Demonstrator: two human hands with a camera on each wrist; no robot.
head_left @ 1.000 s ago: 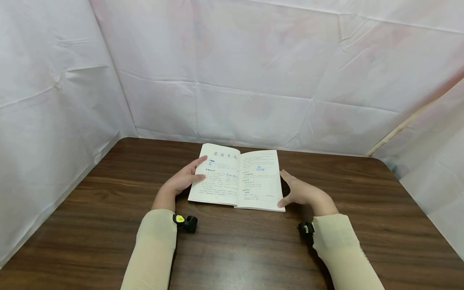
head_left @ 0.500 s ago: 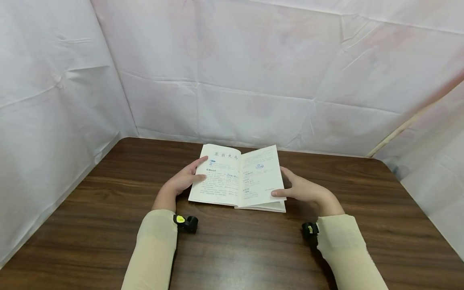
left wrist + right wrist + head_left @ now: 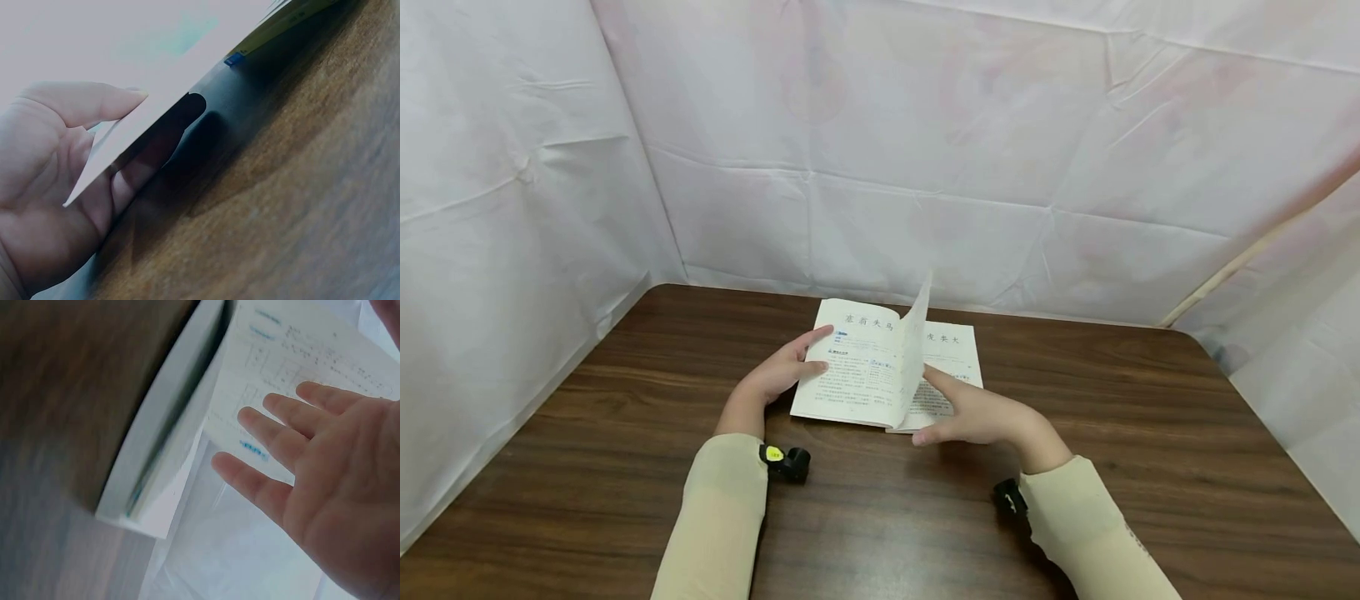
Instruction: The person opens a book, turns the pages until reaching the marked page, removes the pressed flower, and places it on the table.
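An open book (image 3: 857,371) with printed pages lies on the brown wooden table (image 3: 880,517), near its far edge. My left hand (image 3: 778,375) holds the book's left edge. In the left wrist view the thumb (image 3: 94,103) lies on top of the page (image 3: 187,56) and the fingers sit beneath it. My right hand (image 3: 966,412) is flat with straight fingers (image 3: 269,428). It pushes a single page (image 3: 914,350) that stands nearly upright over the spine. The right-hand page (image 3: 955,346) beneath is uncovered.
White sheeting (image 3: 925,167) walls the table at the back, left and right. Small black cameras sit on the left wrist (image 3: 784,460) and the right wrist (image 3: 1009,497). Bare wood stretches between the book and me.
My right hand lifted the right-hand page from its outer edge and swept it leftward until it stands upright. The left hand and the book stayed put.
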